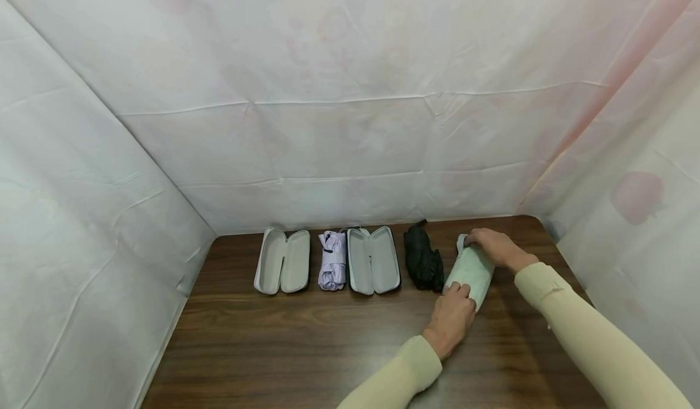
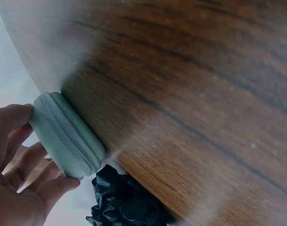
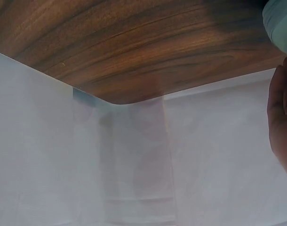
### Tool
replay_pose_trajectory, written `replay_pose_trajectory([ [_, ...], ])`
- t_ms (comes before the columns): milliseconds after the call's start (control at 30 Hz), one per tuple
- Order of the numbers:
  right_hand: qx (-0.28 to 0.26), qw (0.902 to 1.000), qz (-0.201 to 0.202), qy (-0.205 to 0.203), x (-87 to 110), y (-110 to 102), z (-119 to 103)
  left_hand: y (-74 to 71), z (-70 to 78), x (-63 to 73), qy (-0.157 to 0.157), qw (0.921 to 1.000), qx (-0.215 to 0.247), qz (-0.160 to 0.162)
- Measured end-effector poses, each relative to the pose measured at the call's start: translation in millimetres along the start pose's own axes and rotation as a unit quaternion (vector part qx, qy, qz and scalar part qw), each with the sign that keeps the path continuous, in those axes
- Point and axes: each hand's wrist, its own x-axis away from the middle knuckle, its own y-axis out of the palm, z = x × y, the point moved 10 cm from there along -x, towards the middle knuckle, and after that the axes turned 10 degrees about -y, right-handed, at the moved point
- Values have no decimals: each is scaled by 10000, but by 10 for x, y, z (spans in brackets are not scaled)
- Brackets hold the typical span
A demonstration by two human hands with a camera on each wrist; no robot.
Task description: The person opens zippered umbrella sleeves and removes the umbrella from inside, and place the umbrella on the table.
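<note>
A pale green zippered hard case (image 1: 471, 270) lies closed at the right of the table, slanting away from me. My left hand (image 1: 452, 316) grips its near end; in the left wrist view, thumb and fingers spread around that end (image 2: 63, 134), with the zipper running across it. At the far end, my right hand (image 1: 499, 248) holds the case by a corner near a small light loop (image 1: 461, 242). Its fingertips are partly hidden, and the right wrist view catches only an edge of the case (image 3: 281, 28). Just left of it lies a black folded umbrella (image 1: 421, 257).
Further left, two hard cases lie opened flat, one with a dark outside (image 1: 374, 260) and one light grey (image 1: 282, 262). Between them sits a lavender folded umbrella (image 1: 332, 262). White sheeting (image 1: 350, 141) encloses the back and sides of the wooden table (image 1: 284, 348).
</note>
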Motion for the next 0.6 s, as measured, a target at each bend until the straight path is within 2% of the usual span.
replay_pose_trajectory([
  [267, -427, 9984, -364, -103, -42, 40, 19, 21, 5, 8, 38, 9999, 38, -107],
  [433, -720, 9948, -576, -427, -69, 45, -11, 37, -4, 8, 10, 9998, 71, -209],
  [600, -694, 9923, -817, -614, -78, 57, -18, 53, -10, 7, 9, 9995, 74, -300],
])
